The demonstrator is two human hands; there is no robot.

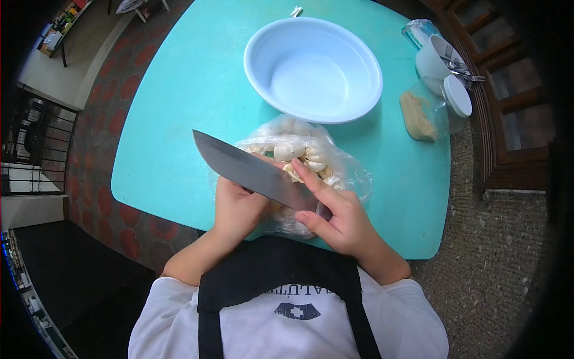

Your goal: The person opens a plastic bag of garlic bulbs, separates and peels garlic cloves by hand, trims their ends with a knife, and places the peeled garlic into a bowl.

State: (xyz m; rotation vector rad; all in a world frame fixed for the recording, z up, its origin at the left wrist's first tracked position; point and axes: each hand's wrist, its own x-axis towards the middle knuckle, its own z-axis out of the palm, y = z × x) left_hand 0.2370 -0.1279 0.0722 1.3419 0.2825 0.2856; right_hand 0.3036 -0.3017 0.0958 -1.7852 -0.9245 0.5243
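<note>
A wide-bladed kitchen knife (251, 167) is in my right hand (341, 218), its tip pointing up and to the left. My right index finger stretches along the blade to a piece of garlic (292, 173) at its upper edge. Behind the blade, my left hand (236, 206) is curled around this garlic, most of its fingers hidden by the steel. Under both hands lies a clear plastic bag (353, 173), spread open, with several whole garlic bulbs (289, 152) in it.
Just beyond the bag stands a large white basin (314, 72) on the turquoise table (179, 119). To the right are a lidded plastic jar (421, 116) with a beige substance, a white bowl (433, 57) holding forks, and a plastic packet (420, 31). A wooden lattice (514, 90) borders the right.
</note>
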